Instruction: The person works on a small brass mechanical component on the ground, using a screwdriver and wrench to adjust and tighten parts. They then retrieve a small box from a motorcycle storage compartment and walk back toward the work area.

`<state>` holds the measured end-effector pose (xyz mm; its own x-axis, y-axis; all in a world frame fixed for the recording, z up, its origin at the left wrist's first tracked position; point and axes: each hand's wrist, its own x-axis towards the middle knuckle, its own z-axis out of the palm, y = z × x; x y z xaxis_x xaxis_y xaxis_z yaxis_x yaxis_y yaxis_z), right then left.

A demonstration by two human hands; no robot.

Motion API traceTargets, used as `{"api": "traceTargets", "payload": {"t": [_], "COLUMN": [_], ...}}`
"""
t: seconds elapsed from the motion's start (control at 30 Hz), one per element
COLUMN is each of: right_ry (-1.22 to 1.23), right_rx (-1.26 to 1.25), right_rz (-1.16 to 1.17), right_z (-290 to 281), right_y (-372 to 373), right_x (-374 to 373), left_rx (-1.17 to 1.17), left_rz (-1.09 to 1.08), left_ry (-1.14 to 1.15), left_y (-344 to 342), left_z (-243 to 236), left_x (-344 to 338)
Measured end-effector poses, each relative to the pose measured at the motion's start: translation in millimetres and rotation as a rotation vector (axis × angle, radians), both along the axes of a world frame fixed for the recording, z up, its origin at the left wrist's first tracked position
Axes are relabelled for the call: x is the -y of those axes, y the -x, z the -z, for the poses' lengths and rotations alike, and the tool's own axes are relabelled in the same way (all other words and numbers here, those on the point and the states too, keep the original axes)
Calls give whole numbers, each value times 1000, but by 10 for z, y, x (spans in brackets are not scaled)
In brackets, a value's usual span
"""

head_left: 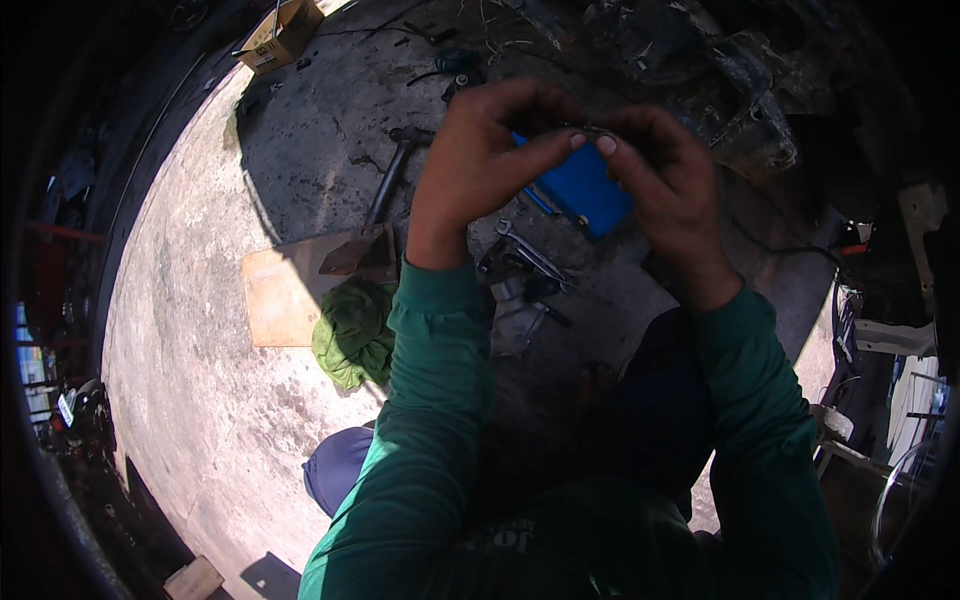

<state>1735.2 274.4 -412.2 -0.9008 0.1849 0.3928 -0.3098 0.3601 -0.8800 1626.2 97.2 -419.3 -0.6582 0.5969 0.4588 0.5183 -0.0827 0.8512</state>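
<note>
My left hand [500, 150] and my right hand [660, 170] are raised in front of me, thumb tips nearly meeting. Both pinch a small, thin, dark piece [590, 128] between thumbs and fingers; it is too small and shaded to name. Below and behind the hands lies a blue flat box or case [583, 190] on the floor. Nearer to me, several wrenches [535, 252] rest beside it. A hammer [393, 175] with a dark handle lies left of my left hand.
A green cloth [355, 332] lies on the concrete by a brown board [280, 290]. An open cardboard box [280, 38] stands far left. Dirty metal vehicle parts [745, 100] fill the far right. A dark cable [785, 247] runs along the right side.
</note>
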Motion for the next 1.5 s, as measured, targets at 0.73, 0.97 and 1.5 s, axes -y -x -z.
{"api": "traceTargets", "payload": {"t": [0.73, 0.97, 1.5], "right_ry": [-43, -32, -526], "right_rx": [0, 8, 478], "right_rz": [24, 9, -492], "right_z": [-38, -52, -24], "right_y": [-21, -18, -294], "right_x": [18, 16, -136], "left_rx": [40, 38, 392], "left_rz": [19, 6, -560], "left_ry": [-1, 3, 597], "left_y": [-3, -5, 1154], "left_z": [-37, -66, 2918], "left_x": [53, 72, 551]}}
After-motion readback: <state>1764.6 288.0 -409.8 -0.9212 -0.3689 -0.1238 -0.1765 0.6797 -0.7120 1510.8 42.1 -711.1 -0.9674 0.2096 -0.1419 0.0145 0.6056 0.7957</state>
